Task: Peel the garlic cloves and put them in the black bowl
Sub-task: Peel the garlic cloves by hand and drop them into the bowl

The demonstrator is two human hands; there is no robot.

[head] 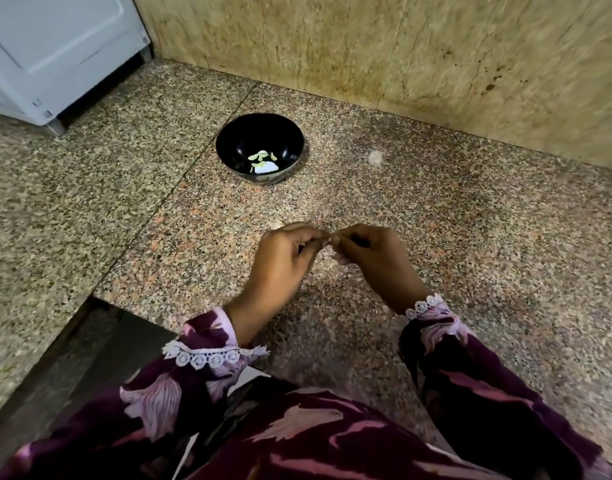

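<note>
While we look down from the head camera, our left hand [280, 261] and right hand [374, 258] meet above the speckled stone surface [471, 237], fingertips nearly touching. The fingers of both hands are curled together and pinch a small pale garlic clove [332, 241] between them; only a sliver of it shows, so we cannot tell how much skin it carries. The black bowl [233, 148] sits on the surface beyond our hands, well apart from them, and holds a few pale peeled cloves [259, 156] at its bottom. A pale scrap [375, 156] lies on the surface right of the bowl. A tan stone wall [401, 46] rises behind, and a white cabinet [55, 46] stands at far left. Our sleeves [207, 344] are purple with lace cuffs.
</note>
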